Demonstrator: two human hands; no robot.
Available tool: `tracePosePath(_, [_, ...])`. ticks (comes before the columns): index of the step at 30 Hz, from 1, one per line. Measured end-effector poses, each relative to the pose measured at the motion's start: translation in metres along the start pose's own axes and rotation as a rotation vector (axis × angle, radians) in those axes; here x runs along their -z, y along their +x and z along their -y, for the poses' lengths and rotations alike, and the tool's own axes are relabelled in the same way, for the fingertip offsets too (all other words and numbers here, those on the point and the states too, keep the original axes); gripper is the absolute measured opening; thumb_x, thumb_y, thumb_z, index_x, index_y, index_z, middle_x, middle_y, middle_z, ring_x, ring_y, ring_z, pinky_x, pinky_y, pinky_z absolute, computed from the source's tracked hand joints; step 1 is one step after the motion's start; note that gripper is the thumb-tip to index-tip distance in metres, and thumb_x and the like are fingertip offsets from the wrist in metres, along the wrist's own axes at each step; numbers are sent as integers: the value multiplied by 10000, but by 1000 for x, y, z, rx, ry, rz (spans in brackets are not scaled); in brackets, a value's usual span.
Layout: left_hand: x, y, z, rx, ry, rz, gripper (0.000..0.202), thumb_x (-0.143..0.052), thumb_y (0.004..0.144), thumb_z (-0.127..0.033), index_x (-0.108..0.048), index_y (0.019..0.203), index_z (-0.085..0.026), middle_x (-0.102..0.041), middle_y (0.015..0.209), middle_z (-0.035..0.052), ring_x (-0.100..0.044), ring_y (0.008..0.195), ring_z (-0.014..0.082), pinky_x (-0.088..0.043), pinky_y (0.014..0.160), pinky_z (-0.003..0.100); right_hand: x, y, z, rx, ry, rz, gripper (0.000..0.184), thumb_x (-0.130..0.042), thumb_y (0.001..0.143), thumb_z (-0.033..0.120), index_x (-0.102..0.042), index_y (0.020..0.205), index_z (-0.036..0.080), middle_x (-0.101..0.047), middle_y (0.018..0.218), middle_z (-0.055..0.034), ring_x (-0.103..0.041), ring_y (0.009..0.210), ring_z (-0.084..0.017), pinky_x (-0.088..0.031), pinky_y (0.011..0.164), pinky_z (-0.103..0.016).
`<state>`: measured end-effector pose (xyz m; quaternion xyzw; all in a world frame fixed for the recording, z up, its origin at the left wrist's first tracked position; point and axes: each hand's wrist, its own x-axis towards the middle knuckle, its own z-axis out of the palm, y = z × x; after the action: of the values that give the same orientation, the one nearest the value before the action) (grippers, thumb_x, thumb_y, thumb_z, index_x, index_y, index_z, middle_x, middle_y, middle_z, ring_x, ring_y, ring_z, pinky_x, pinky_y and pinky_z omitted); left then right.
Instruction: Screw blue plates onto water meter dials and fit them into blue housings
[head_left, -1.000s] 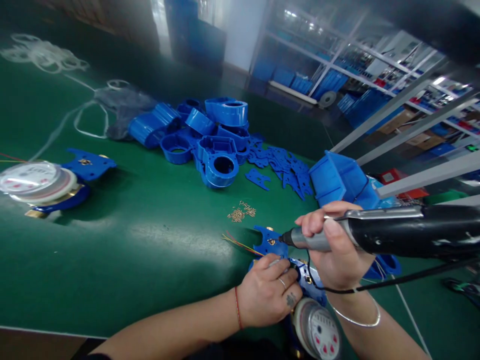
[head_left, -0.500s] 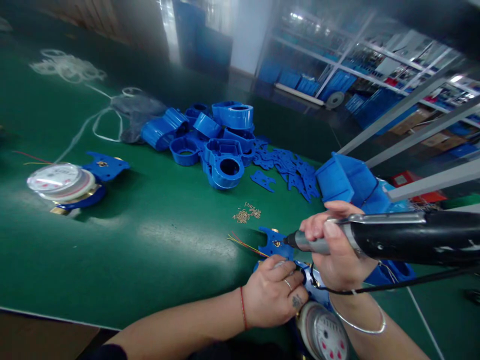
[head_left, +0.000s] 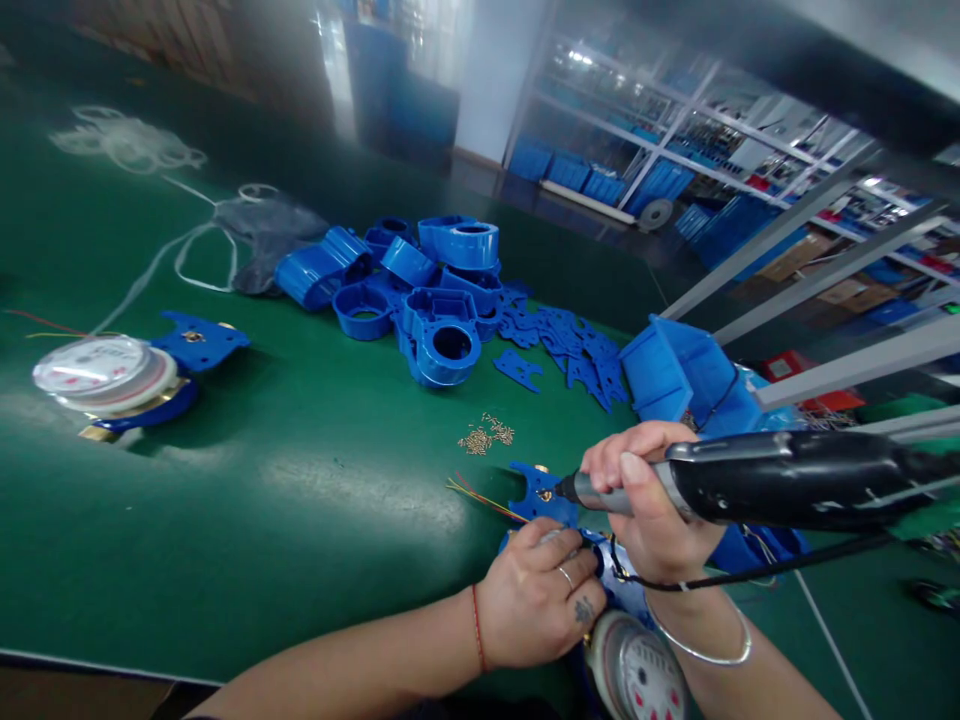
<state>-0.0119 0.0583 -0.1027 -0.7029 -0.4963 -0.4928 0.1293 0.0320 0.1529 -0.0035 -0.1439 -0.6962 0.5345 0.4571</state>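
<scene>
My right hand (head_left: pixel 652 495) is wrapped round a black and grey electric screwdriver (head_left: pixel 780 480), its tip meeting a brass part on a blue plastic bracket (head_left: pixel 529 490). Fingers closed, my left hand (head_left: pixel 544 595) grips the water meter assembly joined to that bracket, and hides much of it. Below my hands a round meter with a clear cover (head_left: pixel 645 670) shows in part. Thin red and yellow wires (head_left: pixel 484 498) stick out to the left of the bracket. A small pile of screws (head_left: pixel 486 435) lies just beyond it on the green table.
Blue plastic housings (head_left: pixel 442 340) are heaped at the back, beside a pile of flat blue brackets (head_left: pixel 566 340). At left sits another water meter (head_left: pixel 112 375). A blue bin (head_left: pixel 675 370) stands at right near metal bars. White rings (head_left: pixel 127 140) lie far left.
The whole view has shifted slightly, so most things appear a little further left. Both hands keep their hold, and the screwdriver tip stays at the bracket.
</scene>
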Motion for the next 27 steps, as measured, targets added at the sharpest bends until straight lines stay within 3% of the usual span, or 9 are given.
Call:
tracePosePath(3, [0, 0, 0, 4, -3, -4, 124, -513, 853, -177, -603, 778, -136, -672, 855, 37, -592, 867, 178, -452, 809, 334, 1, -2, 1, -7, 32, 36, 93, -587, 884, 179, -497, 878, 202, -506, 640, 57, -510, 556, -103, -458, 543, -243])
tracePosePath(8, [-2, -2, -1, 9, -6, 22, 135, -507, 861, -192, -607, 783, -148, -681, 880, 45, -590, 898, 178, -452, 829, 332, 3, -3, 0, -13, 19, 52, 179, -607, 882, 212, -529, 1043, 213, -517, 645, 57, -519, 562, -110, -477, 575, -261])
tracePosePath(14, [-2, -4, -1, 23, -35, 47, 123, -504, 864, -183, -610, 823, -137, -682, 917, 44, -586, 932, 180, -443, 870, 346, 7, 0, -2, -16, 98, 89, 107, -617, 882, 217, -511, 889, 218, -508, 619, 61, -502, 529, -102, -451, 530, -236])
tracePosePath(20, [-2, -3, -2, 14, -38, 78, 85, -528, 849, -181, -591, 811, -139, -681, 929, 41, -594, 921, 182, -456, 854, 345, 17, 4, 3, -4, 186, 281, 153, -672, 839, 299, -569, 931, 234, -525, 584, 56, -510, 499, -109, -459, 514, -239])
tracePosePath(22, [1, -1, -2, 17, -39, 98, 83, -519, 852, -171, -594, 834, -140, -682, 936, 48, -597, 921, 188, -465, 842, 351, 28, 13, 11, 53, 249, 229, 178, -687, 816, 323, -583, 926, 228, -517, 561, 61, -490, 470, -98, -458, 503, -228])
tracePosePath(24, [5, 1, -3, 16, -41, 106, 94, -508, 853, -147, -600, 868, -141, -683, 931, 55, -602, 922, 193, -475, 836, 358, 45, 27, 21, 88, 220, 61, 210, -706, 782, 346, -583, 894, 217, -501, 539, 70, -480, 454, -94, -469, 511, -229])
tracePosePath(27, [12, 0, -7, 19, -54, 95, 117, -501, 857, -115, -607, 890, -152, -689, 898, 55, -612, 912, 188, -485, 845, 354, 83, 51, 26, -16, -186, -244, 304, -669, 783, 443, -542, 904, 195, -507, 564, 64, -512, 471, -114, -490, 515, -248])
